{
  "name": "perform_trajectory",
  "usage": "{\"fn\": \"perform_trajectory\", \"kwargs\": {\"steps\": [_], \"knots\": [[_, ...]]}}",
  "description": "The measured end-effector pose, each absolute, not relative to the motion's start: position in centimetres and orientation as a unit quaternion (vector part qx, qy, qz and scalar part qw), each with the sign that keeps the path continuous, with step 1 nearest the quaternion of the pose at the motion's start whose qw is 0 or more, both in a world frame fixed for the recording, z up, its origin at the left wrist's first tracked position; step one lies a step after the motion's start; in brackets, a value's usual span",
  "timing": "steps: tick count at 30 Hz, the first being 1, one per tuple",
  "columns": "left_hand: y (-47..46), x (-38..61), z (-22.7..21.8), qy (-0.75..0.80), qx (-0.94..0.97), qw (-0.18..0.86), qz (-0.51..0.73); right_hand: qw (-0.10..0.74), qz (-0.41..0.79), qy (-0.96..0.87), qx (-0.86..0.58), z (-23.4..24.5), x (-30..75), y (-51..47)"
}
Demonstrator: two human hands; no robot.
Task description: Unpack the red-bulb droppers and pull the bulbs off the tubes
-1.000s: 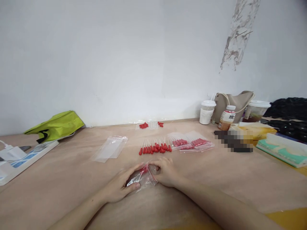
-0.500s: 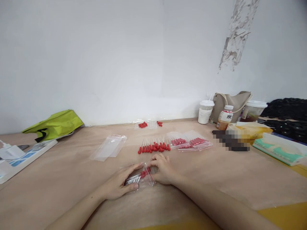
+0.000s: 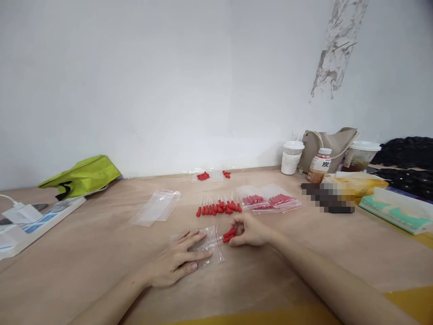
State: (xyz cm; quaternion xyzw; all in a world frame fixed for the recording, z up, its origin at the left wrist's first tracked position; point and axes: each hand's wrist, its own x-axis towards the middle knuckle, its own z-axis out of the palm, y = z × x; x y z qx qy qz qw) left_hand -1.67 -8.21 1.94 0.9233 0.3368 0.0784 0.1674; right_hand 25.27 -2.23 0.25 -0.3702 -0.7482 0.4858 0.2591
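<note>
My left hand point(image 3: 176, 259) lies flat with fingers spread, pressing a clear zip bag point(image 3: 216, 257) onto the table. At the bag's red-striped mouth, my right hand point(image 3: 252, 230) pinches droppers with red rubber bulbs point(image 3: 228, 235). Their bulbs are outside the bag and their clear stems reach into its mouth; how many there are I cannot tell. Beyond my hands lies a row of loose red-bulbed droppers point(image 3: 219, 207), bulbs toward me. To its right, filled bags of droppers point(image 3: 279, 199) overlap one another. Flat zip bags point(image 3: 157, 207) without droppers lie to the left.
Red bulbs point(image 3: 203, 176) lie on clear plastic by the wall. On the left are a power strip point(image 3: 43, 228) and a yellow-green bag point(image 3: 81, 178). A lidded cup point(image 3: 291, 158), a drink bottle point(image 3: 319, 167), a grey bag point(image 3: 334, 142) and a tissue pack point(image 3: 395, 210) stand at the right.
My right hand has moved right, from the bag's mouth to the bulbs. The bulbs, inside the bag before, are now outside it. My left fingers have spread flatter over the bag.
</note>
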Motion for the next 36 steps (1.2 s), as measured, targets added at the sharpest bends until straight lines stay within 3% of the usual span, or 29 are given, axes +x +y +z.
{"fn": "perform_trajectory", "kwargs": {"steps": [4, 8, 12, 15, 19, 22, 25, 29, 36], "knots": [[-8.6, -1.3, 1.9, 0.340, 0.924, 0.167, 0.047, 0.306, 0.611, -0.662, -0.308, 0.0, 26.2, -1.9], [-8.7, -1.3, 2.1, 0.348, 0.916, 0.192, 0.051, 0.368, 0.636, -0.616, -0.283, -0.3, 28.2, -1.8], [-8.6, -1.6, 2.3, 0.380, 0.885, 0.253, 0.089, 0.448, 0.576, -0.608, -0.312, 0.6, 30.9, -1.7], [-8.1, -1.3, 2.6, 0.417, 0.835, 0.308, 0.184, 0.503, 0.502, -0.625, -0.322, 1.8, 31.7, -2.3], [-6.8, 1.5, 4.0, 0.485, 0.710, 0.436, 0.267, 0.591, 0.282, -0.685, -0.320, 2.2, 29.6, -4.2], [-5.9, 5.0, 5.0, 0.484, 0.549, 0.608, 0.307, 0.539, 0.101, -0.787, -0.283, 1.3, 27.3, -5.7], [-5.2, 7.9, 4.7, 0.473, 0.448, 0.680, 0.336, 0.449, -0.003, -0.868, -0.214, 0.4, 25.8, -6.4], [-4.4, 8.7, 3.7, 0.497, 0.449, 0.661, 0.338, 0.363, -0.037, -0.916, -0.168, 0.0, 25.5, -6.3], [2.6, 4.0, 7.2, 0.583, 0.541, 0.547, 0.263, 0.392, -0.019, -0.885, -0.249, -0.1, 27.2, -5.0]]}}
